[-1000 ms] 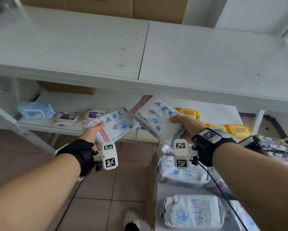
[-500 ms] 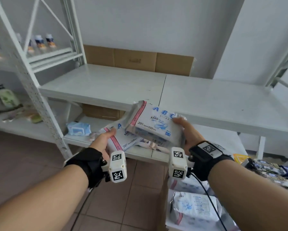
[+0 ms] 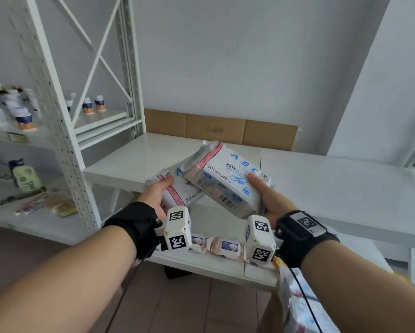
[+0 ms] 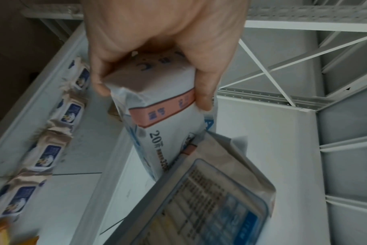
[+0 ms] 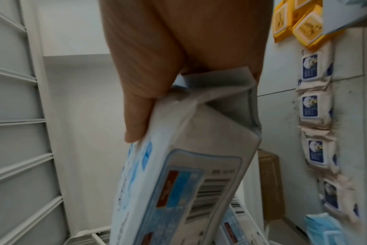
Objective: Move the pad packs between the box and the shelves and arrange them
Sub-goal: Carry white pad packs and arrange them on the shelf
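Two white pad packs with blue letters and a pink band are held up in front of the white upper shelf (image 3: 333, 183). My left hand (image 3: 157, 192) grips one pad pack (image 3: 180, 192) by its end, thumb on top; the same pack (image 4: 163, 119) shows in the left wrist view between my fingers (image 4: 205, 92). My right hand (image 3: 261, 188) grips the other pad pack (image 3: 228, 179), tilted and overlapping the left one; its barcode side (image 5: 189, 182) shows in the right wrist view. The cardboard box (image 3: 271, 316) with more packs sits low at the right.
A lower shelf (image 3: 213, 267) carries a row of small wipe packs (image 3: 228, 247), and yellow packs (image 5: 300, 24) lie further along it. A white perforated rack (image 3: 57, 131) at the left holds bottles (image 3: 24, 117). Flat cardboard (image 3: 216, 129) leans on the wall behind the upper shelf.
Both hands have risen with their packs from the lower shelf's level to the upper shelf's edge. The view has tilted up, and the two packs now overlap.
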